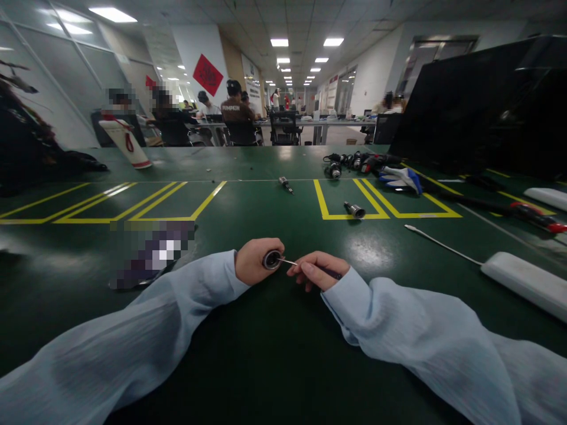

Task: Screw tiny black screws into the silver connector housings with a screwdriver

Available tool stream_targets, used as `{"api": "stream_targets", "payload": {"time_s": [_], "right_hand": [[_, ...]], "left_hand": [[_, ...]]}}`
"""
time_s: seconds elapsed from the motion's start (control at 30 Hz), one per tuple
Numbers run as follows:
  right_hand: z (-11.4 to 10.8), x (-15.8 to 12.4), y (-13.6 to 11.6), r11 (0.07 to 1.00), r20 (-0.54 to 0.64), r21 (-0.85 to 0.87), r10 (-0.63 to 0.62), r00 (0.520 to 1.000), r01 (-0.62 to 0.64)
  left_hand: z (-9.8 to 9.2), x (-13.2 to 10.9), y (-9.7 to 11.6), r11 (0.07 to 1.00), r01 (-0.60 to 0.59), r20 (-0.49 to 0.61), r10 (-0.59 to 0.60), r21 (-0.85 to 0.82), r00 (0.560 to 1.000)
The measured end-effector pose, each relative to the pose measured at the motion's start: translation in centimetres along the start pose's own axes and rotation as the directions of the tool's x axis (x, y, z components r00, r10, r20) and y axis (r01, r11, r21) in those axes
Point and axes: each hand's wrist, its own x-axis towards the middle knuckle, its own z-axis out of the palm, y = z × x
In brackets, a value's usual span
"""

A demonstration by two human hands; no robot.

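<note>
Working above a smooth, faintly glossy green worktop (248, 206), in crinkled pale-blue sleeves (146, 330). Holding up in the left hand (253, 260), with fingers wrapped round, a hollow cylinder (271, 260), metallic and shiny at the circular rim, dark inside. Pinching in the right hand (319, 270), between bent fingers, a slim, straight, dark-handled metal tool (289, 262), with the tip at the cylinder's mouth.

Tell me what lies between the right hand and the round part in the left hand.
In the head view, a thin metal shaft spans the gap from the right hand to the round part.
</note>
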Motion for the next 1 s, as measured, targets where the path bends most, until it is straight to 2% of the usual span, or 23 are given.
{"api": "stream_targets", "payload": {"time_s": [0.33,0.6,0.8,1.0], "right_hand": [[-0.38,0.3,-0.17,0.928,0.069,0.327,0.165,0.984,-0.179],[-0.2,0.21,-0.14,0.956,0.029,0.269,0.117,0.993,-0.12],[-0.12,0.23,-0.23,0.976,0.019,0.196,0.097,0.995,-0.099],[-0.31,0.33,-0.29,0.953,0.077,0.261,0.141,0.987,-0.156]], "left_hand": [[0.13,0.05,-0.11,0.981,0.001,-0.036,-0.008,-0.193,0.999],[0.12,0.12,0.29,0.989,0.055,-0.053,-0.063,-0.141,0.997],[0.03,-0.02,0.58,0.997,0.045,0.008,-0.044,-0.069,0.999],[0.03,0.06,0.54,0.984,0.007,0.039,0.0,-0.18,0.999]]}}
